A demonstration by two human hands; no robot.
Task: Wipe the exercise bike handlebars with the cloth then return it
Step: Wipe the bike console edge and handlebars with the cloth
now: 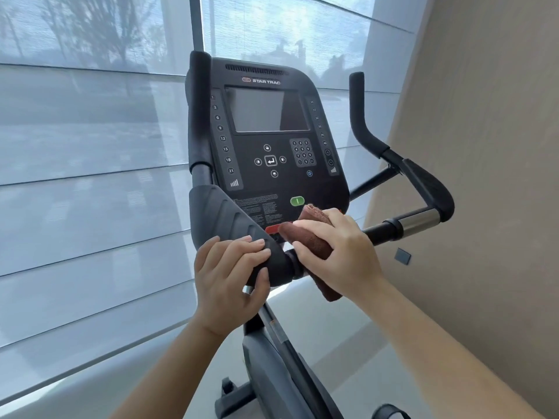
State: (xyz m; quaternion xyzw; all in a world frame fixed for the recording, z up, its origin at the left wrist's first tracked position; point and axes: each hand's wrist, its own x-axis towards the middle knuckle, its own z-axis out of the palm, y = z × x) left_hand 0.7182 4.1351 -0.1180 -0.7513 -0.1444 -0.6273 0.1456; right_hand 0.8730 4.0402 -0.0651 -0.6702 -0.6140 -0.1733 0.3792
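The brown cloth is wrapped over the middle bar of the handlebars, just under the console. The right hand grasps it there with fingers curled round it. One end of the cloth sticks up near the green button and the other hangs below the bar. The left hand is closed round the inner end of the left padded grip, fingers over the top and the thumb, which wears a ring, on the near side. The two hands sit close together, with only a short black joint of the bar showing between them.

To the right of the cloth the bar runs bare to a chrome sleeve and on into the right padded grip, with open air above and below it. The beige wall lies just beyond that grip. On the left, the space beside the left grip is open back to the window blind. Two upright horns rise on either side of the console, and the left one overlaps its edge.

The stretch of bar under the cloth and right hand is hidden, and a red tab is partly covered by the cloth. The small print on the console is too fine to read. The bike frame and a pedal strap are cut off at the bottom edge, as are both forearms.
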